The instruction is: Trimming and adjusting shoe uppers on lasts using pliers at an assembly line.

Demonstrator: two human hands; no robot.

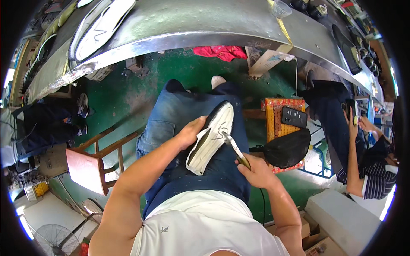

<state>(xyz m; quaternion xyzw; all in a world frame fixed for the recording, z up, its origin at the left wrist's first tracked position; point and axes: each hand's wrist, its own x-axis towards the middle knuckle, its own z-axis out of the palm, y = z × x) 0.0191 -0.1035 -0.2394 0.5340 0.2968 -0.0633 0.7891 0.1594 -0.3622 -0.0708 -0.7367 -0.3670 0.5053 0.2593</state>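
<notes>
A white shoe upper [213, 141] with a dark rim at its toe lies tilted over my lap, toe pointing away from me. My left hand [191, 134] is closed on the shoe's left side, thumb along its edge. In my right hand [257, 170] is a pair of pincers [233, 147] with a metal head and a yellowish handle. The pincers' tip meets the gathered material near the middle of the shoe. Whether the jaws are closed on it is too small to tell.
A metal workbench [188, 25] spans the far side, with white shoes [100, 30] at its left. To my right a beaded seat [279, 115] carries a phone [294, 117] and a black pouch [287, 149]. A wooden stool [87, 170] stands left. A co-worker [354, 145] sits at right.
</notes>
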